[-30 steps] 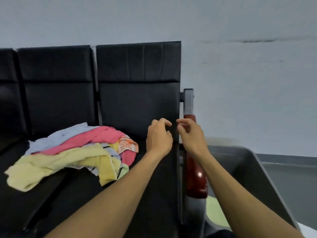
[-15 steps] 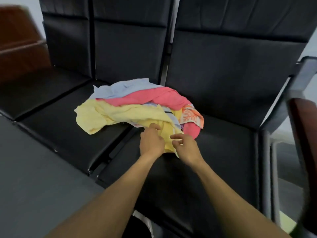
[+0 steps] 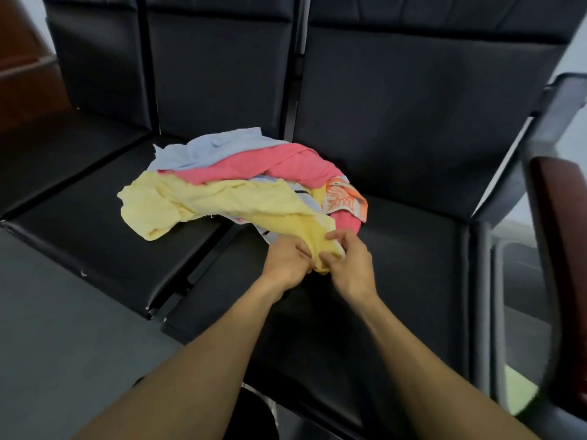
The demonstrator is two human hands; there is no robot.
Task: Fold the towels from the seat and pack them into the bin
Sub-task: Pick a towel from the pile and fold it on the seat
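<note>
A loose pile of towels lies across two black seats (image 3: 413, 249). On top is a long yellow towel (image 3: 222, 204), with a pink towel (image 3: 273, 166), a light blue towel (image 3: 216, 144) and an orange patterned cloth (image 3: 344, 201) behind it. My left hand (image 3: 286, 262) and my right hand (image 3: 349, 265) both pinch the near end of the yellow towel, close together at the front of the pile. The bin shows only as a grey edge with something green inside (image 3: 521, 392) at the lower right.
The row of black seats (image 3: 95, 236) runs to the left with dark backrests behind. A metal armrest with a red-brown pad (image 3: 559, 249) stands at the right end. Grey floor (image 3: 63, 344) lies at the lower left.
The view swung left and down from the bin and armrest to the towel pile. Both hands moved from mid-air onto the pile and took hold of the yellow towel's near end.
</note>
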